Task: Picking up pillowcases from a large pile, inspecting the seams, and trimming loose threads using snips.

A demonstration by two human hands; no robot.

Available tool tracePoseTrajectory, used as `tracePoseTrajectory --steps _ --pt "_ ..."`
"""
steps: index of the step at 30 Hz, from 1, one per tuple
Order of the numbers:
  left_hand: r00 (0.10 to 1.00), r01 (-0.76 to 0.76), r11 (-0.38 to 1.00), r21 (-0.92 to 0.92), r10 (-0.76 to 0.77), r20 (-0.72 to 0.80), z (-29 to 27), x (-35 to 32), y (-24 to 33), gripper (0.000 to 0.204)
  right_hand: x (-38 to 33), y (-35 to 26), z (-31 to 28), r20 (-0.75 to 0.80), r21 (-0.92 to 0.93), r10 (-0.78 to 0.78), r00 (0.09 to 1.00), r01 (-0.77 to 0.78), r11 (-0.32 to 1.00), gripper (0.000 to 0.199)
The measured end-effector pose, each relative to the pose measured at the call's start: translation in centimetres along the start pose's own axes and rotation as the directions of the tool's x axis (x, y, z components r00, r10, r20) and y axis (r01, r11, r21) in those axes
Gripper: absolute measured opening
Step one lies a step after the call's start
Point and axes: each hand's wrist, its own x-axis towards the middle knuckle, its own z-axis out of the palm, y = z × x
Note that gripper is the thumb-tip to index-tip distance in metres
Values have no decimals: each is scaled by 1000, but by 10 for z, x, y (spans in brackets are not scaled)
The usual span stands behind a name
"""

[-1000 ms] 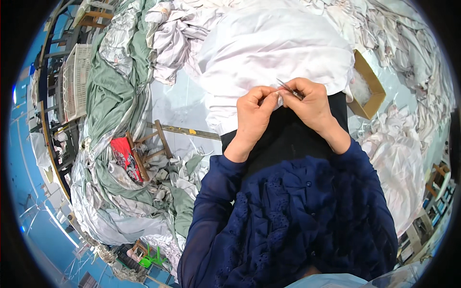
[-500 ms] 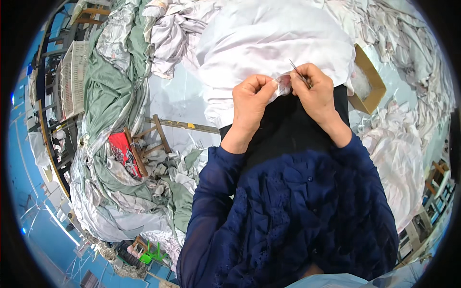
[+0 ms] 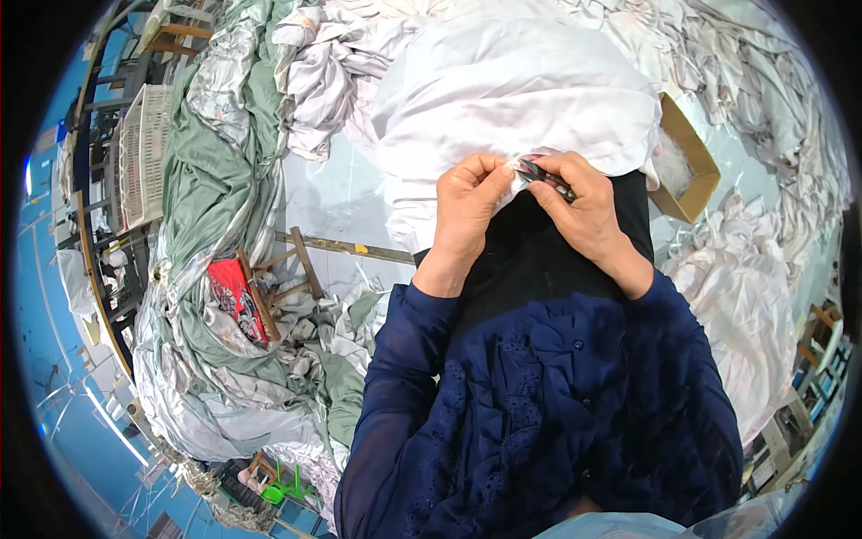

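Observation:
White cloth (image 3: 512, 99) is spread over my lap and beyond my knees, its near edge drawn up between my hands. My left hand (image 3: 467, 193) is closed, with thumb and forefinger pinching that edge. In my right hand (image 3: 584, 198) is a small pair of thread snips (image 3: 558, 184) with a dark body, held between thumb and fingers. Their metal tips point left, at the cloth edge right beside my left fingertips. Whether the blades touch the cloth or a thread is too small to tell.
An open cardboard box (image 3: 703, 184) with whitish scraps stands to my right. Heaped white fabric (image 3: 732, 296) surrounds it. Green and white fabric (image 3: 211, 189) piles up on the left, by a wooden stool (image 3: 305, 262), a red patterned cloth (image 3: 235, 292) and a cream plastic crate (image 3: 146, 157).
The snips have turned in my right hand: their tips pointed up and away before, and now aim left at the cloth edge. Both hands have come slightly nearer to me.

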Motion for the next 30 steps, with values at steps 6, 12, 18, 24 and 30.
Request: tracePoseTrajectory --steps 6,12,18,24,30 --pt "999 20 1000 3 -20 28 -1 -1 2 8 3 -2 5 -9 39 -6 1000 7 999 22" --pt "998 42 999 -27 -41 43 -2 -2 5 9 4 -3 6 1 42 16 1000 -16 999 20" --pt "998 38 999 -30 -37 48 -2 -1 4 9 4 -1 8 -4 57 27 1000 -27 998 19" --pt "998 60 998 9 -60 33 -3 0 4 9 4 3 10 -17 95 33 999 -32 995 18" --pt "998 51 999 11 -51 35 -3 0 4 9 2 3 9 -1 104 53 999 -53 993 18"
